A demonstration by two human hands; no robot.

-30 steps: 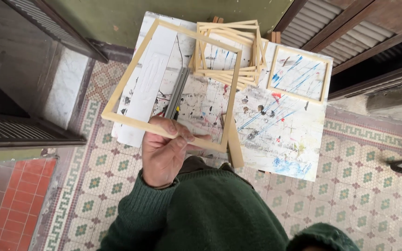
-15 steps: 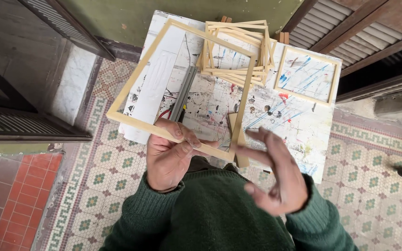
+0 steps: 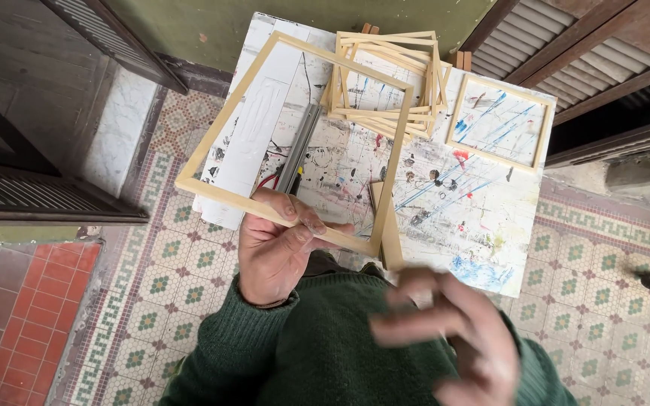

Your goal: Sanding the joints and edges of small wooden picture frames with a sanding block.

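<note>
The left hand (image 3: 276, 252) grips the large wooden frame (image 3: 295, 143) by its near rail, above the paint-spattered table (image 3: 483, 225). The right hand (image 3: 445, 331), blurred, hangs open and empty. Stacked frames (image 3: 389, 79) sit at the table's far edge.

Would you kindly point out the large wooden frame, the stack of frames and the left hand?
large wooden frame (image 3: 223, 126), head view, left rail.
stack of frames (image 3: 385, 114), head view, lower rails.
left hand (image 3: 272, 252), head view, back of hand.
</note>
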